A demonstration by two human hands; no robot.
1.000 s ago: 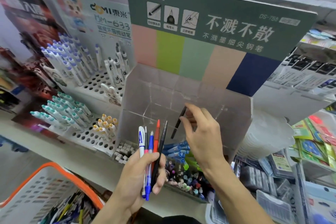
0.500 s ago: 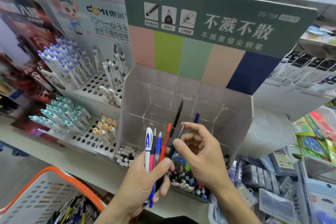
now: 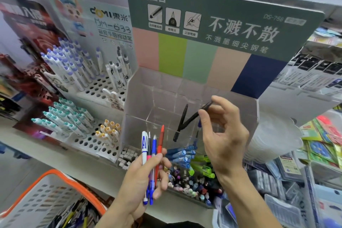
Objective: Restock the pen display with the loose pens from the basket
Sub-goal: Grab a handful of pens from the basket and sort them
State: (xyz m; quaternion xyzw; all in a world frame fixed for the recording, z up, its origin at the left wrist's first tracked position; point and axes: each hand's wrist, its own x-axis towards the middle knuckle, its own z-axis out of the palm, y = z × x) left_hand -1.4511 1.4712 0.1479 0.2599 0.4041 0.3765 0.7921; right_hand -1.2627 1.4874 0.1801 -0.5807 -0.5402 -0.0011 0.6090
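1. Down to the left of the left hand, the orange-rimmed white basket (image 3: 46, 192) holds many loose pens (image 3: 77, 214), cut off by the frame's lower edge, so much restocking appears left.
2. Up and left of the left hand, white peg displays (image 3: 96, 90) stand part-filled with capped pens; their labels are blurred.
3. The left hand (image 3: 140, 185) curls around a bundle of four pens (image 3: 151, 155): white, dark, blue and red, tips up, waiting to be placed.
4. Just beyond both hands stands the clear acrylic pen display (image 3: 185, 98). One black pen (image 3: 182, 120) leans inside; its compartment walls are hard to trace.
5. The right hand (image 3: 224, 135) pinches a second black pen (image 3: 194, 116) between thumb and fingertips, slanting it into the display, not yet released.
6. Below the right hand, a tray of mixed pens (image 3: 192, 179) is partly hidden by the wrist.
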